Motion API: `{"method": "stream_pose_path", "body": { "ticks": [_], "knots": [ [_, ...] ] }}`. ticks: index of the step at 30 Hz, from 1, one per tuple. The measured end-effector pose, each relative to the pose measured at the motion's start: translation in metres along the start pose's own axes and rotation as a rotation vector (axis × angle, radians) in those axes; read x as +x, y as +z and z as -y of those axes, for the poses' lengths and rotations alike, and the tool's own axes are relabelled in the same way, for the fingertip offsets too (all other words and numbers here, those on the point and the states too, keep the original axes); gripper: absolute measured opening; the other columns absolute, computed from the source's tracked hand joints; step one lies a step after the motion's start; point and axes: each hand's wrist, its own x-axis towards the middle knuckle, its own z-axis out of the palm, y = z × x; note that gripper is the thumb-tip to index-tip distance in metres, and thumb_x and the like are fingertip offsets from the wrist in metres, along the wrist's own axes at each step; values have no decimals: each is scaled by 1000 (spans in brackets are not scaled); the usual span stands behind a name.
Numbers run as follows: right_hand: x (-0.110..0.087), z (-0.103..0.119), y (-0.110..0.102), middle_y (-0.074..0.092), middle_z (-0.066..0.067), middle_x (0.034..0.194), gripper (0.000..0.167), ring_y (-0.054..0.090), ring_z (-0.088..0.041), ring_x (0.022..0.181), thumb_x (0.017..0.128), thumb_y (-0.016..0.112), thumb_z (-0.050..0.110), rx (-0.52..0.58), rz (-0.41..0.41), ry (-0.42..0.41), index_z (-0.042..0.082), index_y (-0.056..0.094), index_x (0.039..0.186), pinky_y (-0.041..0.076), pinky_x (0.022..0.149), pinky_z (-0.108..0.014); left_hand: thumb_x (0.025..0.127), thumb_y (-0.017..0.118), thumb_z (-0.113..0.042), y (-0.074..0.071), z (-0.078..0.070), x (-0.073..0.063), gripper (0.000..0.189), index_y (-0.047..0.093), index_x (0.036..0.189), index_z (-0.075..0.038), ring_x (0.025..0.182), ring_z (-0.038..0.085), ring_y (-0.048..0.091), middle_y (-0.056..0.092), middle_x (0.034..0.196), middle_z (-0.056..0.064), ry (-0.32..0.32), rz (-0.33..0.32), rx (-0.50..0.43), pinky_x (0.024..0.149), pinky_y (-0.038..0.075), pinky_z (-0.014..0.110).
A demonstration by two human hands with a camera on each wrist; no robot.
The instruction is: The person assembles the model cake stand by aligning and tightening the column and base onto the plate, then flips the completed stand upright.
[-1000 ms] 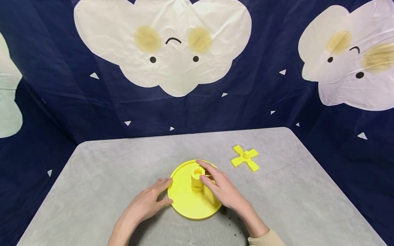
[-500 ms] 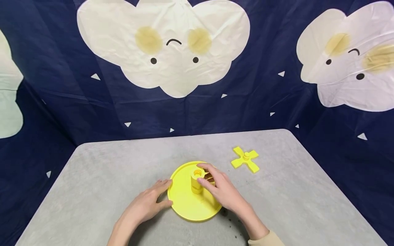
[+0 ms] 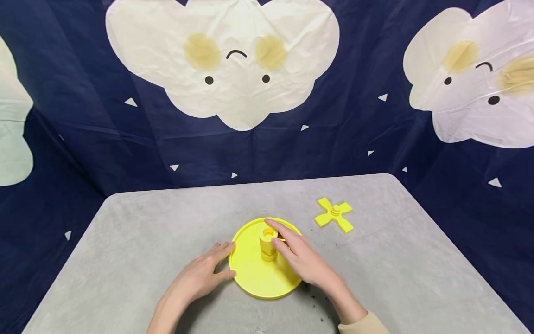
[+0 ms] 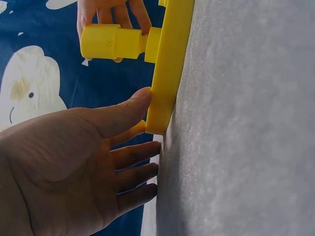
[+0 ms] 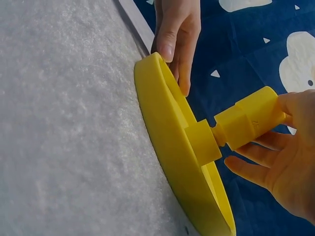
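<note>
Right hand (image 3: pixel 306 260) holds stepped cylinder (image 5: pixel 248 119) over smooth rimmed disc (image 3: pixel 252 278)

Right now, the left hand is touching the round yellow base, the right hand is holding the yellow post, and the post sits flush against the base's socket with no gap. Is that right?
Not quite: the yellow post isn't flush with the socket. The right wrist view shows a narrower neck between them. The left hand does touch the round yellow base, and the right hand holds the post.
</note>
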Motion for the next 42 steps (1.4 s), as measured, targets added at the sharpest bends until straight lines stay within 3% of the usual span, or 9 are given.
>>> {"method": "stream_pose_path", "body": {
  "ticks": [6,10,16,21,23,28,36,39,42],
  "knots": [
    [2,-3,4,65,4,135,47,65,-16,121,107,55,38,46,-49,-16,21,49,150,56,106,-39,92,75,-42,0,-1,0,71,50,154,-18,153,39,37,48,160,11,7,-2,3,119,33,69],
    [3,-5,5,68,-2,131,49,68,-19,119,104,61,37,67,-77,-9,21,50,148,58,103,-37,92,75,-41,0,0,-1,71,50,154,-18,153,39,37,48,160,11,4,-2,3,119,33,69],
    [2,-4,2,60,-5,144,60,63,-19,129,103,60,42,87,-45,7,26,40,158,56,107,-39,92,75,-40,0,0,-1,70,51,154,-17,153,39,37,48,160,11,15,-8,-2,120,33,68],
    [0,-1,1,45,7,162,55,49,-14,145,107,51,44,72,-1,27,33,37,159,45,120,-46,92,75,-40,0,-1,-1,70,51,153,-16,153,40,38,49,160,11,15,-8,-7,120,33,68],
    [1,-1,2,46,10,160,51,50,-14,143,108,48,44,56,-2,35,34,40,158,45,119,-48,92,75,-40,0,-1,-1,70,51,153,-17,153,39,38,48,160,11,14,-7,-8,120,33,68],
    [3,-3,3,59,3,146,46,59,-15,128,110,48,39,31,-24,-3,25,47,153,53,110,-43,92,75,-40,0,0,-1,71,51,153,-17,153,39,38,48,160,11,11,-8,-6,120,34,67],
    [4,-5,4,67,0,126,47,65,-15,113,105,58,40,49,-96,17,16,52,145,58,96,-30,91,76,-40,0,0,-2,70,51,153,-17,153,39,39,49,160,11,11,-13,-3,120,35,67],
    [4,-4,4,66,1,126,49,65,-12,108,102,63,41,42,-116,34,20,52,145,59,94,-28,91,76,-41,0,0,-2,70,51,153,-17,152,39,39,49,160,11,13,-17,-3,120,35,66],
    [3,-3,3,63,0,137,54,64,-12,114,102,63,44,33,-118,36,27,48,151,59,98,-34,91,76,-41,0,0,-1,71,51,153,-18,152,39,39,49,160,11,15,-18,-1,120,35,66]
  ]
}}
